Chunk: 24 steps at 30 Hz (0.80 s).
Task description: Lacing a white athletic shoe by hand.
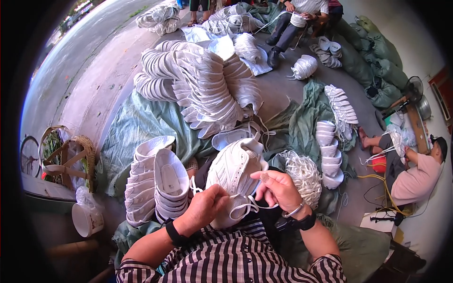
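Observation:
A white shoe upper [234, 166] with eyelets rests on my lap, between my two hands. A white shoelace [246, 205] runs loose in a loop at its near end. My left hand [207, 206] is closed in a pinch, and a lace end sticks up beside its fingers. On the other side my right hand [278, 189] pinches the shoelace, thumb and forefinger together. Just beyond that hand lies a tangled bunch of white laces [303, 177]. Nested white uppers [171, 174] stand in stacks to the left of my left hand.
A big heap of white uppers [203, 85] lies ahead on green sheeting [146, 125]. More stacked uppers [330, 151] stand at the right. One person [420, 177] sits far right, another [306, 9] at the back. A white bucket [87, 220] is at the left.

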Each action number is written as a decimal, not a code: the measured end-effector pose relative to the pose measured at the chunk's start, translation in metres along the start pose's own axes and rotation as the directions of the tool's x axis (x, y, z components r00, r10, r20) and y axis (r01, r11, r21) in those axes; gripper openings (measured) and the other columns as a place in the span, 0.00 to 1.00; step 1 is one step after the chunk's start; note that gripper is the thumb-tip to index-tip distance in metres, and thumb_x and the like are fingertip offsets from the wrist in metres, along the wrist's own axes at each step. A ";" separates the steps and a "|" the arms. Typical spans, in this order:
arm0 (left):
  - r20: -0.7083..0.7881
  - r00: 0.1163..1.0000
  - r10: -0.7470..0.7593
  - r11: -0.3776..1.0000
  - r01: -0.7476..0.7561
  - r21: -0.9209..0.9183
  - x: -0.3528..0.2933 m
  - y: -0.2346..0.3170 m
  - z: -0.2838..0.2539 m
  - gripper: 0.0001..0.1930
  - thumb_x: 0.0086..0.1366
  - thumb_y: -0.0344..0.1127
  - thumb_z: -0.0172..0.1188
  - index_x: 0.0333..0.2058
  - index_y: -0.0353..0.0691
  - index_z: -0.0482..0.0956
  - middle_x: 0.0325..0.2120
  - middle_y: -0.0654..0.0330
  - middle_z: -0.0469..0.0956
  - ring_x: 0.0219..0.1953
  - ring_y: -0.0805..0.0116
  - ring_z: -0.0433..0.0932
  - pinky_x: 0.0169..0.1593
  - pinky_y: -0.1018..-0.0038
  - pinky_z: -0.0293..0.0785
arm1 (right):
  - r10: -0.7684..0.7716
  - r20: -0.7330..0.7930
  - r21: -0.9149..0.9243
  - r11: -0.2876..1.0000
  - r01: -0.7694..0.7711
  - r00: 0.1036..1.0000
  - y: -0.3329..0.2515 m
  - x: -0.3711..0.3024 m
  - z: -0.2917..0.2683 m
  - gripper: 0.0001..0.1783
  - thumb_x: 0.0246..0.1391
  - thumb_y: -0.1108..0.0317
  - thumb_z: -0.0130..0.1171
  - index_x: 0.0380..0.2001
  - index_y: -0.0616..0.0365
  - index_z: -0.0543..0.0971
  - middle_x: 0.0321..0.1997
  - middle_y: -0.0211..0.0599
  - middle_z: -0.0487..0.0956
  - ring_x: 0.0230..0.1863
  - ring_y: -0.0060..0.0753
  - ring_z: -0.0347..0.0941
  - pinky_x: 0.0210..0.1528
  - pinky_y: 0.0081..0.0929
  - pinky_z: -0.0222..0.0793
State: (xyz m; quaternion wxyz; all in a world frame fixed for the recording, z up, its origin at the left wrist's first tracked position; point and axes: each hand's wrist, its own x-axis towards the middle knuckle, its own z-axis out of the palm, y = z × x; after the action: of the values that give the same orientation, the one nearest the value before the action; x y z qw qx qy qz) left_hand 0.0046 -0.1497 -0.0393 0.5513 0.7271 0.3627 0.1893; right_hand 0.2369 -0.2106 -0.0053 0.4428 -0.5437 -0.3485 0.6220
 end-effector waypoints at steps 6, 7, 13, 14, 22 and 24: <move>0.005 0.998 -0.065 0.998 0.065 -0.025 0.000 -0.001 0.000 0.08 0.60 0.32 0.59 0.30 0.32 0.73 0.23 0.58 0.78 0.27 0.76 0.76 0.31 0.77 0.72 | 0.010 -0.040 0.133 0.991 -0.005 0.999 0.012 0.017 0.028 0.19 0.62 0.56 0.45 0.32 0.63 0.74 0.21 0.38 0.78 0.10 0.15 0.66 0.10 0.10 0.55; 0.016 0.996 -0.093 0.992 0.094 -0.087 -0.001 -0.004 0.001 0.07 0.60 0.32 0.59 0.29 0.33 0.74 0.23 0.60 0.77 0.27 0.78 0.74 0.31 0.79 0.71 | 0.083 0.049 0.026 0.996 -0.085 0.995 0.011 0.012 0.028 0.19 0.62 0.57 0.45 0.33 0.64 0.74 0.19 0.36 0.77 0.09 0.15 0.66 0.10 0.10 0.55; 0.047 0.991 -0.122 0.950 0.131 -0.285 0.006 -0.020 0.003 0.07 0.60 0.32 0.59 0.28 0.34 0.74 0.21 0.67 0.74 0.26 0.82 0.70 0.29 0.82 0.68 | 0.196 0.155 -0.029 0.981 -0.194 0.968 0.024 0.007 0.021 0.20 0.63 0.60 0.44 0.46 0.67 0.73 0.16 0.34 0.76 0.09 0.17 0.67 0.10 0.10 0.56; 0.069 0.988 -0.141 0.940 0.155 -0.305 0.009 -0.022 0.002 0.07 0.59 0.32 0.59 0.28 0.34 0.74 0.21 0.67 0.74 0.27 0.83 0.69 0.29 0.82 0.68 | 0.196 0.154 -0.029 0.981 -0.194 0.968 0.026 0.007 0.020 0.20 0.63 0.60 0.44 0.46 0.67 0.73 0.16 0.34 0.76 0.09 0.17 0.67 0.10 0.10 0.56; 0.039 0.985 0.167 0.724 -0.150 0.673 0.015 0.025 0.002 0.06 0.56 0.35 0.54 0.24 0.40 0.70 0.14 0.54 0.75 0.19 0.56 0.77 0.22 0.63 0.71 | 0.004 0.152 -0.318 0.947 0.046 0.988 0.028 -0.004 0.027 0.17 0.61 0.68 0.48 0.52 0.56 0.73 0.18 0.26 0.75 0.12 0.12 0.62 0.17 0.12 0.61; 0.078 0.991 0.110 0.715 -0.133 0.687 0.018 0.028 0.004 0.06 0.56 0.34 0.54 0.24 0.39 0.70 0.15 0.54 0.75 0.19 0.56 0.77 0.22 0.63 0.71 | -0.036 0.149 -0.417 0.904 0.096 0.988 0.026 -0.004 0.027 0.16 0.60 0.68 0.49 0.51 0.56 0.74 0.17 0.26 0.75 0.13 0.12 0.63 0.17 0.12 0.62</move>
State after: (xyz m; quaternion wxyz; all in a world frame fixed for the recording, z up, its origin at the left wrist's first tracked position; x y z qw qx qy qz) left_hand 0.0283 -0.1429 -0.0164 0.2333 0.9050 0.3498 0.0650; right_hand 0.2058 -0.2225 -0.0235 0.3103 -0.5702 -0.5228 0.5525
